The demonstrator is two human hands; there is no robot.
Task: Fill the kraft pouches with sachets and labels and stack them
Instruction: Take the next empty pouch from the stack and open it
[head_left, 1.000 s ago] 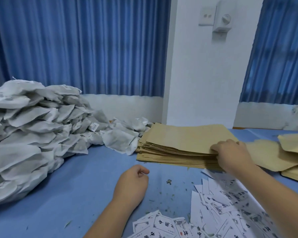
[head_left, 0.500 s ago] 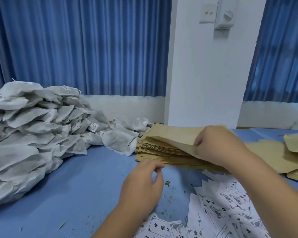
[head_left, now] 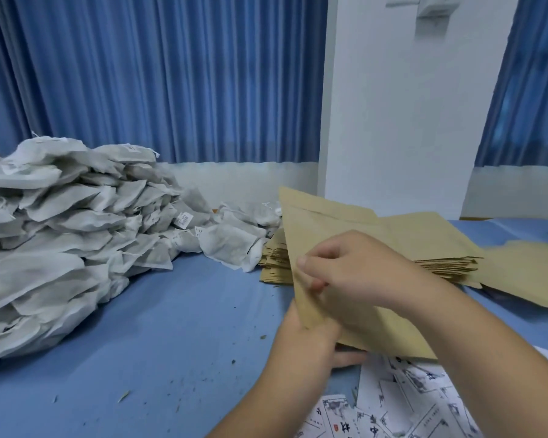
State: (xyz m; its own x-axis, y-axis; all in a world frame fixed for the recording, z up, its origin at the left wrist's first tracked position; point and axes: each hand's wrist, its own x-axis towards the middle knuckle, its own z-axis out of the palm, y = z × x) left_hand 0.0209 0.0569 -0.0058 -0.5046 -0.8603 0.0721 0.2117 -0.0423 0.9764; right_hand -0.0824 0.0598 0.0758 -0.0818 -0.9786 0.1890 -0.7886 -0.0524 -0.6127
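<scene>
The kraft pouch (head_left: 317, 226) is held above the bench (head_left: 187, 311), its long axis slanting from far-left down to near-right. The right grip (head_left: 361, 273) pinches its left edge. The left grip (head_left: 310, 339) is half hidden beneath, so its hold is unclear.
</scene>
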